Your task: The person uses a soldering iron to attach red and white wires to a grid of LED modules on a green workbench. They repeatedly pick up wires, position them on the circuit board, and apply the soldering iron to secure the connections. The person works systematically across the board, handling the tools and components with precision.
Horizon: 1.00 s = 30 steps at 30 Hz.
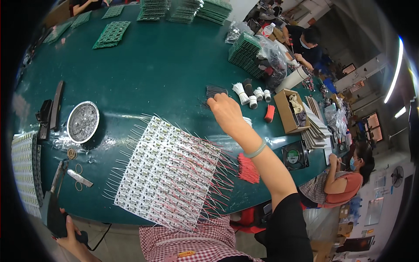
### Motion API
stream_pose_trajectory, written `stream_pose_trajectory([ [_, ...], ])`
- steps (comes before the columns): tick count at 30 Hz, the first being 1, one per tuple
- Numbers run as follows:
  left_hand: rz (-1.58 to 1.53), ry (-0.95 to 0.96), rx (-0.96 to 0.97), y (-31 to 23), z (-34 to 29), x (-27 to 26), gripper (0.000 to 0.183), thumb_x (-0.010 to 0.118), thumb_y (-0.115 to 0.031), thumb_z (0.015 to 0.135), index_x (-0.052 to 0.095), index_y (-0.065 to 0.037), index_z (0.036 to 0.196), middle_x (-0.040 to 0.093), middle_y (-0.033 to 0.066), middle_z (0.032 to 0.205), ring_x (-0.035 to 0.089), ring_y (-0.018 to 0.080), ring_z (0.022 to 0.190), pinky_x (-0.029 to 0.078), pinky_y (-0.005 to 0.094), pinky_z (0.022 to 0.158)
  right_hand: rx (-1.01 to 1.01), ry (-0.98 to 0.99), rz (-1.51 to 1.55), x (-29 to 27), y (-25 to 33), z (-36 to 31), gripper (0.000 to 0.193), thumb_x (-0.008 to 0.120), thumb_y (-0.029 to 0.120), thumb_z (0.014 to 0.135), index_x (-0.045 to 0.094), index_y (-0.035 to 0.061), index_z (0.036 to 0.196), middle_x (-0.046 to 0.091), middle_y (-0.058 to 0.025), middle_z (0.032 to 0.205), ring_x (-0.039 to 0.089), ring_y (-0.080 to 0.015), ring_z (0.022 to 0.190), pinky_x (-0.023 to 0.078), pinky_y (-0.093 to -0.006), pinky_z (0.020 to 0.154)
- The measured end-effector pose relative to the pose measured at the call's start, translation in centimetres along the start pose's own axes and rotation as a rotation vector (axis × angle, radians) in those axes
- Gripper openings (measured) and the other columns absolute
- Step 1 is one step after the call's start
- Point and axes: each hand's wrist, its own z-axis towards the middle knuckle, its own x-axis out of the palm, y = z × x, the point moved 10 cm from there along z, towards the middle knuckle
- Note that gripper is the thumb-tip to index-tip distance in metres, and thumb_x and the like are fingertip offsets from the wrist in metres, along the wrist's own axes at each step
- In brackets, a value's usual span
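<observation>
My left hand (pixel 69 232), at the lower left, is wrapped round the dark handle of a soldering gun (pixel 53 214), whose metal tip points up over the table edge. Across the table my right hand (pixel 223 109) has its fingers pinched together at a small pile of thin black wires (pixel 215 91); some wire ends show beside the fingertips. Between my hands lies a tilted white circuit board panel (pixel 168 170). White wires stick out along its left side, and red and white ones cover its right half. Loose red wires (pixel 248 168) lie under my right forearm.
A round dish (pixel 83 122) of silvery metal bits stands left, near rubber bands (pixel 72 153) and another panel stack (pixel 27 170). Wire bundles (pixel 240 92), a cardboard box (pixel 290 111) and a small fan (pixel 294 156) are right. Green board stacks (pixel 111 35) line the back. Co-workers (pixel 345 179) sit nearby.
</observation>
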Motion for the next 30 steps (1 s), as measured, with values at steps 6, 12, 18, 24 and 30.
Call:
stream_pose_trajectory([
  [6,0.01,-0.015,0.026,-0.5,-0.2,-0.7,0.036,0.07,-0.005,0.086,0.062,0.006,0.119,0.068,0.0106,0.109,0.043,0.0041,0.053,0.03,0.0208,0.045,-0.1,0.472,-0.225,1.8,4.9,1.2,0.011,0.077,0.011,0.07,0.076,0.0093,0.081,0.071,-0.0067,0.088,0.066,-0.0237,0.09,0.054,-0.0329,0.067],
  [12,-0.023,0.002,0.02,-0.4,-0.9,-0.5,0.037,0.071,-0.007,0.085,0.062,0.005,0.119,0.068,0.0083,0.106,0.041,0.0045,0.053,0.03,0.0216,0.046,-0.075,0.61,-0.208,6.4,6.3,0.7,0.017,0.078,0.012,0.072,0.079,0.0103,0.089,0.073,-0.0094,0.095,0.066,-0.0267,0.094,0.055,-0.0335,0.071],
  [18,-0.008,0.003,-0.028,0.5,-0.9,-2.6,0.038,0.069,-0.004,0.086,0.061,0.006,0.121,0.068,0.0127,0.112,0.044,0.004,0.053,0.032,0.0202,0.045,-0.074,0.661,-0.189,6.0,6.7,0.3,0.02,0.077,0.01,0.073,0.078,0.0089,0.092,0.071,-0.0104,0.099,0.064,-0.0268,0.098,0.055,-0.0314,0.074],
  [24,-0.323,0.167,-0.119,1.4,-2.9,0.5,0.051,0.067,0.001,0.082,0.051,0.007,0.13,0.064,0.0165,0.118,0.047,0.0056,0.053,0.036,0.0187,0.043,-0.024,0.222,-0.025,1.6,6.4,0.7,0.016,0.07,0.004,0.07,0.072,0.0072,0.086,0.065,-0.0119,0.097,0.061,-0.0282,0.099,0.057,-0.035,0.078],
  [30,-0.569,0.321,-0.387,0.5,-7.1,5.4,0.062,0.068,-0.001,0.073,0.048,0.006,0.131,0.059,0.0203,0.113,0.05,0.0138,0.052,0.039,0.0221,0.038,0.029,-0.008,0.605,-4.7,11.0,-2.8,0.021,0.059,-0.009,0.075,0.064,0.0016,0.092,0.058,-0.0134,0.089,0.057,-0.0334,0.09,0.049,-0.0416,0.075],
])
